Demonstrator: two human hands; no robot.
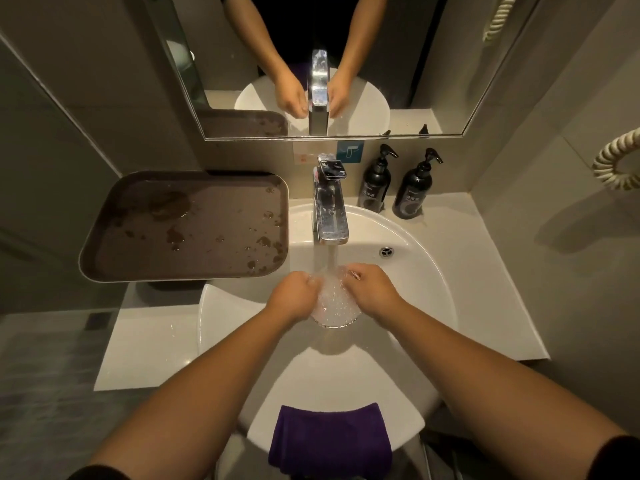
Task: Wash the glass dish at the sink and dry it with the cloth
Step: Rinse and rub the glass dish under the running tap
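A clear glass dish [334,306] is held over the white sink [426,282], under water running from the chrome tap [330,216]. My left hand [294,296] grips its left rim. On the right rim sits my right hand [370,289], fingers curled over the edge. Water bubbles inside the dish. A purple cloth [330,441] hangs folded over the sink's near rim, below my forearms.
A wet brown tray [187,226] lies on the counter to the left of the sink. Two black pump bottles [375,181] [415,188] stand behind the sink at the right. A mirror [242,64] hangs above. A coiled cord [616,164] is on the right wall.
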